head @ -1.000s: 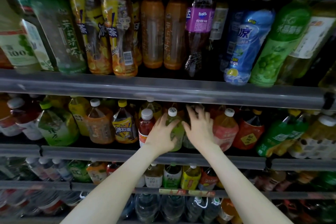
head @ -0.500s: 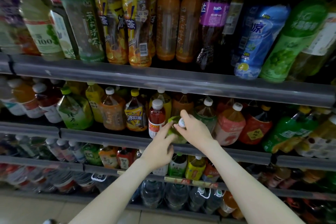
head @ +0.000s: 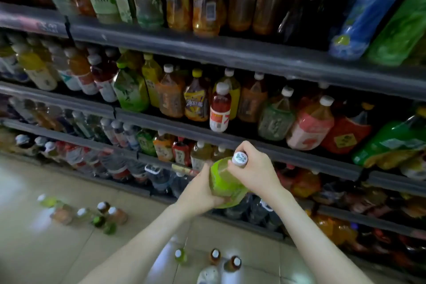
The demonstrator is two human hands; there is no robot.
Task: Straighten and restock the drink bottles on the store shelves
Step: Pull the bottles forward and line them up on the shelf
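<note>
Two hands on one bottle, just below the view's centre. The green bottle [head: 224, 183] is held in the air in front of the shelving, clear of every shelf. It is tilted, with its white cap [head: 239, 159] toward 1 o'clock and its base toward 7 o'clock.

The left hand [head: 199, 192] grips the lower body from the 9 o'clock side, fingers curled under and round it. The right hand [head: 254, 169] is closed round the neck from the 3 o'clock side, with fingers and thumb wrapped just below the cap.

The cap sits just under the middle shelf rail [head: 322, 163], which runs from 9 o'clock down toward 4 o'clock. At 12 o'clock from the cap, a red bottle [head: 220, 108] with a white lid stands upright at that shelf's front edge, among larger orange, yellow and green bottles. The upper shelf rail [head: 230, 50] carries tall bottles at the view's 12 o'clock, badly blurred.

The tiled floor [head: 46, 249] holds two loose groups of bottles. One cluster [head: 92, 214] stands at 8 o'clock from the hands, and a smaller cluster [head: 214, 258] sits at 6 o'clock between the forearms. Their labels are unreadable.
</note>
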